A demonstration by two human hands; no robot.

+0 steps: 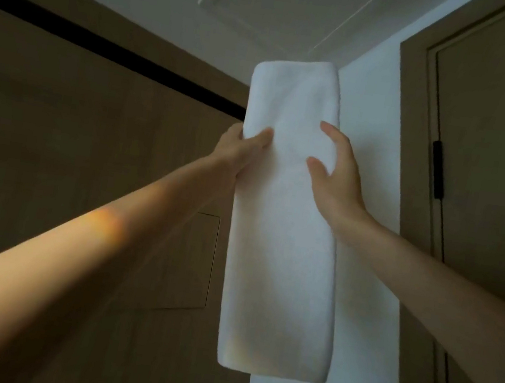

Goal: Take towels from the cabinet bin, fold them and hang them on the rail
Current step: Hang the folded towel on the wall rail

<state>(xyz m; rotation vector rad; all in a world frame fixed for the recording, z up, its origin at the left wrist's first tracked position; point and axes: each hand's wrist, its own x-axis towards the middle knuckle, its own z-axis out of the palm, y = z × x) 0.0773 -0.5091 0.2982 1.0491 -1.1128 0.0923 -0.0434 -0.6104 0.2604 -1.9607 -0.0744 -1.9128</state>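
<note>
Both bare arms reach up and forward, nearly straight, to a white folded towel (pixel 282 245) held against the wall.

The left hand (pixel 239 153) is at the towel's left edge, about a third of the way down. Its thumb (pixel 262 135) lies across the front and its fingers go round behind the edge, so it pinches the cloth there.

The right hand (pixel 338 178) is at the towel's right edge, level with the left one. It is seen from the thumb side, with the forefinger (pixel 327 128) straight and pointing up and the thumb spread wide from it. Both press flat on the towel's face. The other fingers are hidden behind the forefinger, so I cannot tell whether any of them hook the edge.

The towel is a long narrow strip with its long axis upright, leaning a little to the left at the top. Its rounded fold is uppermost and its square end hangs lowest.

A black rail (pixel 102 46) runs along the brown wall from the left and goes out of sight behind the towel's left edge, beside the left hand. Whether the towel is hung over the rail cannot be told.

Just right of the towel, and partly behind it, is a white upright strip (pixel 374 176). Right of that is a brown door (pixel 497 146) with a dark hinge (pixel 438 170). Left of the towel's lower half, a square panel (pixel 181 262) is set in the wall.
</note>
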